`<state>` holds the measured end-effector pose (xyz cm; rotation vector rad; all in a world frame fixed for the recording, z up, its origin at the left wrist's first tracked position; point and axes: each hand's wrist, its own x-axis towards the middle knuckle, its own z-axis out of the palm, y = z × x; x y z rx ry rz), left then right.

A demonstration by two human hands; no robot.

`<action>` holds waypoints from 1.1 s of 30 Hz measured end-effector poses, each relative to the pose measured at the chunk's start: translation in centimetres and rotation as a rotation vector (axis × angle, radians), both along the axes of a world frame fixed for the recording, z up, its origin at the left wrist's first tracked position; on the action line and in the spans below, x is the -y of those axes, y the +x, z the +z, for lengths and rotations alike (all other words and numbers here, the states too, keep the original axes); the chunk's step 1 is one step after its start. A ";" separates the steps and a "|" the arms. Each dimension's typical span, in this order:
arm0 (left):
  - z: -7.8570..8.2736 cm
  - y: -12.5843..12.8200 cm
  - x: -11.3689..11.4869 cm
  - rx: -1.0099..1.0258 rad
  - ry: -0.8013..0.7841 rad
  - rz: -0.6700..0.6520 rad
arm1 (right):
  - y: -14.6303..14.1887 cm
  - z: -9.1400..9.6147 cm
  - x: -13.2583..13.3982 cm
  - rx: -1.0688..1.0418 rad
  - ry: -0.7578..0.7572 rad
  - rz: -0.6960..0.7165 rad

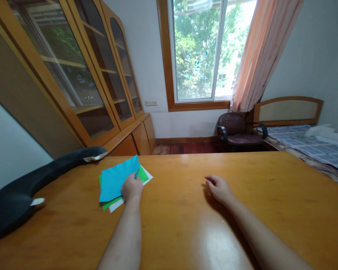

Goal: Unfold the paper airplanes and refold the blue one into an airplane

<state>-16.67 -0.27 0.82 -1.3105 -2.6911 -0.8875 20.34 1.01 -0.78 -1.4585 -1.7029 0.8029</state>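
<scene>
A small stack of paper sheets lies on the wooden table (186,210), left of the middle. The top sheet is blue (115,180), with a green sheet (142,174) and a white sheet (148,176) showing under it. My left hand (132,187) rests on the right edge of the stack, its fingers curled and pinching the blue sheet, whose far corner lifts a little. My right hand (219,187) lies on the bare table to the right, fingers loosely curled, holding nothing.
A dark grey plush toy (30,187) stretches along the table's left edge. Glass-door cabinets (87,82) line the left wall. Beyond the table stand an armchair (238,131), a bed (312,144) and a curtained window (198,52).
</scene>
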 end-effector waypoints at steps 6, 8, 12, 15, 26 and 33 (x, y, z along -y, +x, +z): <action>1.1 1.2 0.2 -0.065 0.190 0.002 | -1.8 1.5 2.6 -0.653 -0.601 0.400; 1.6 2.0 0.3 -0.130 0.269 -0.049 | -1.8 1.8 2.9 -0.678 -0.718 0.479; 2.5 4.2 0.8 -0.232 0.348 -0.222 | -1.0 1.7 1.6 -0.496 -0.570 0.281; 3.1 6.3 1.5 -0.279 0.343 -0.402 | 0.4 1.5 -0.3 -0.280 -0.140 -0.252; 1.9 14.7 2.6 -0.253 0.006 -1.224 | 2.5 -0.3 -2.3 -0.019 0.017 -0.480; 0.5 14.6 2.0 -0.181 -0.148 -1.208 | 2.7 -1.9 -2.9 -0.196 0.017 -0.393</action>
